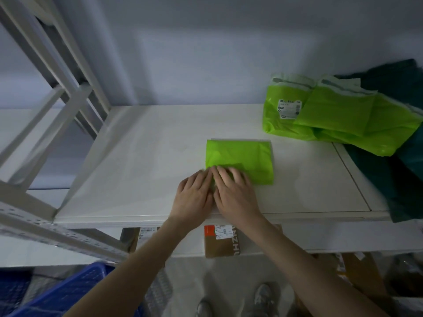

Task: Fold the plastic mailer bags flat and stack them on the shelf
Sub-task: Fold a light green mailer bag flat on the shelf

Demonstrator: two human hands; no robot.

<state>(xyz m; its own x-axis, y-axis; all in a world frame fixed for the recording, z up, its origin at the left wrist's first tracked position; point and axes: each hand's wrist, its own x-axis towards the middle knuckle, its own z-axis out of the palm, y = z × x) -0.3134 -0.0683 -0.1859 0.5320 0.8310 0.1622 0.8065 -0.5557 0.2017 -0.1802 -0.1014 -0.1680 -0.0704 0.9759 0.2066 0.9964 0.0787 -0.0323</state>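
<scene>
Both hands press flat, fingers straight, on the near-left corner of a folded green mailer bag (240, 160): the left hand (193, 197) sits at its corner, the right hand (233, 193) just beside it, fingers overlapping the plastic. The bag lies on the white shelf (137, 168), long axis running left-right. Far right beyond the hands, a pile of unfolded green mailers (332, 115) carries a white barcode label (288, 109), its print too small to read. Below the wrists, a brown box (220, 241) shows the letters "NZH".
</scene>
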